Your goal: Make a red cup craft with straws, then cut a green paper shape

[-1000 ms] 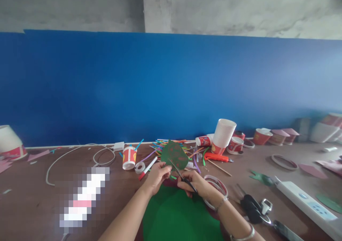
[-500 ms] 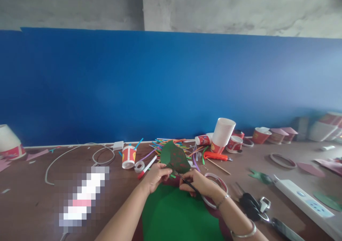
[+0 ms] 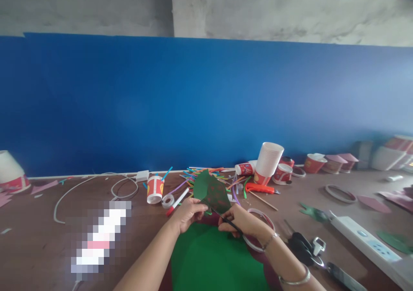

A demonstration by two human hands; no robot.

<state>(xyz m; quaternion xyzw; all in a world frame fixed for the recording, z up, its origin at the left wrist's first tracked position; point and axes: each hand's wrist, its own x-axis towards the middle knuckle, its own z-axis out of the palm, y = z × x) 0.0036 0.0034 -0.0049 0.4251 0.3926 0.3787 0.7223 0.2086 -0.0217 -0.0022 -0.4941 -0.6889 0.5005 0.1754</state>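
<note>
A piece of green paper, part of it darker with reddish marks, is pinched at its lower edge by my left hand. My right hand is closed round dark-handled scissors. Their blades point up and left, meeting the paper close to my left fingertips; how far apart the blades are I cannot tell. Below both hands lies a large green sheet. Beyond the paper, many coloured sticks are scattered, partly hidden by it.
At the back stand a stack of paper cups and a cup with straws. An orange utility knife and a tape roll lie nearby. Keys and a power strip are at right. A blue panel bounds the table.
My right hand and the scissors have shifted slightly to the right, and the scissors' handles look less spread. My left hand keeps its pinch on the paper in nearly the same place.
</note>
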